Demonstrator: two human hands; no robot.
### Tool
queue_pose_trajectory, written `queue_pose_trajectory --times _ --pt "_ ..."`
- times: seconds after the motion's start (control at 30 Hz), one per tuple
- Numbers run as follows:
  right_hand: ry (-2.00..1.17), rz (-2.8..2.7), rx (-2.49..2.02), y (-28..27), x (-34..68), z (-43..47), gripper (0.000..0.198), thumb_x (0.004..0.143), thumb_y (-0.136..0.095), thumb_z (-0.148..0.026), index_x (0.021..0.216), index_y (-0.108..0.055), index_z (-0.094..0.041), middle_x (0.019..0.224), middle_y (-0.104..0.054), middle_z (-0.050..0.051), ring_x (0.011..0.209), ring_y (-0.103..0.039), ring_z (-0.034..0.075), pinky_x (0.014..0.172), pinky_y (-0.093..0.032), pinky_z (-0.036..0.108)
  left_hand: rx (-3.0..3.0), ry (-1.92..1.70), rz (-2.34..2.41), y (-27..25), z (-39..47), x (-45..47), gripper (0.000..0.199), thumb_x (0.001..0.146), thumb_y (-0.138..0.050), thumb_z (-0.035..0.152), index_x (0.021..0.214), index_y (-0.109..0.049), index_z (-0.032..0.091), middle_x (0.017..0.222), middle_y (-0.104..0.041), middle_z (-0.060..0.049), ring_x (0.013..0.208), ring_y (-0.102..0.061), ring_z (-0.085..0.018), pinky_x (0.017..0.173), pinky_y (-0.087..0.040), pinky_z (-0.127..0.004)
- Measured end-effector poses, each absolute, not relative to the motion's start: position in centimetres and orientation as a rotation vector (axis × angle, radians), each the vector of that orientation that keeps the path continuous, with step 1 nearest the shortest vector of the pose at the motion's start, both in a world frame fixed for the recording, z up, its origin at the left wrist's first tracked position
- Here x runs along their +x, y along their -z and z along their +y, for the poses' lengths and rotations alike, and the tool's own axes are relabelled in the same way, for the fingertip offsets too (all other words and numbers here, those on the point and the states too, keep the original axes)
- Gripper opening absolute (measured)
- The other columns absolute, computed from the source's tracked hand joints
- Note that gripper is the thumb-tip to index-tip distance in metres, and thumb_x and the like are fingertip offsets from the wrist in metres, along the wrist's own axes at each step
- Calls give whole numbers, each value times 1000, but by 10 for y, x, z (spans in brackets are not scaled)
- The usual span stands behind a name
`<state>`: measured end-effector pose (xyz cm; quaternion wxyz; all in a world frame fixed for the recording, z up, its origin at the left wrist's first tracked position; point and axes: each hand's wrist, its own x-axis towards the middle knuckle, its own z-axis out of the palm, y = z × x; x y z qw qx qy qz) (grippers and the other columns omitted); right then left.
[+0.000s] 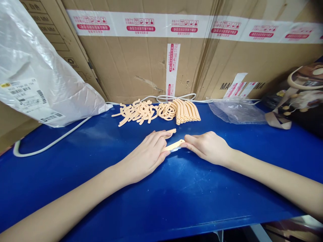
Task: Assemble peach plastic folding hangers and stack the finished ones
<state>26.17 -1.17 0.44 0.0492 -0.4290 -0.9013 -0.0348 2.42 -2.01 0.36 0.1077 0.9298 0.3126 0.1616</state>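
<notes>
Clock centred on the strip. Nearest: I have the left hand (148,153) at 8 o'clock, thumb and fingers clamping the strip (173,146) above the table (161,208). A second piece (172,131) pokes from under its fingers. Right hand (209,147), 3 o'clock, pinches the strip's holed tip. Glint under the strip: can't tell what.

Risk: my right pinch takes only the tip, so a twist could spring it free. Lifting the left fingers to regrip could drop the second piece.

Beyond: mixed pile (138,112) at 11, rings (167,111) near 12, stack (186,111) at 1; a careless forward push could scatter them. Behind, cable (176,96), then carton (141,64), 12 o'clock.
</notes>
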Motion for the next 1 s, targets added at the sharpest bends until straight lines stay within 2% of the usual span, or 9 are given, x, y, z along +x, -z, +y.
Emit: queue_pose_trajectory --times 0.2,0.37,0.6,0.8,1.0 --pt "192 -2756 -1237 -2 263 -10 53 100 -13 -50 80 -51 -19 67 -63 1 46 -52 13 46 -16 27 2718 -556 925 2 -18 24 14 100 -33 25 97 -45 19 139 -45 -11 132 -38 -22 108 -37 -45" --pt "114 -2733 -1295 -4 259 -10 54 100 -11 -51 80 -50 -20 68 -64 1 49 -54 13 47 -18 26 2694 -562 967 5 -16 24 14 99 -34 26 94 -45 18 135 -47 -13 131 -38 -23 108 -37 -45" --pt "16 -2655 -1437 -2 254 -14 57 99 -10 -55 79 -51 -20 58 -60 0 48 -54 14 48 -19 25 2734 -551 970 4 -17 22 16 100 -34 26 94 -46 16 134 -47 -15 129 -40 -24 107 -37 -46" --pt "-28 -2635 -1473 -3 252 -17 57 98 -10 -57 79 -50 -20 60 -61 1 48 -53 15 49 -19 25 2828 -539 958 5 -17 21 14 99 -35 24 96 -45 15 133 -46 -17 130 -39 -25 107 -37 -47" --pt "-115 -2616 -1527 -5 251 -17 50 99 -17 -54 78 -47 -21 60 -58 0 50 -52 14 50 -21 26 2824 -541 961 7 -16 20 12 99 -37 24 98 -44 15 133 -45 -17 130 -39 -26 108 -36 -48"
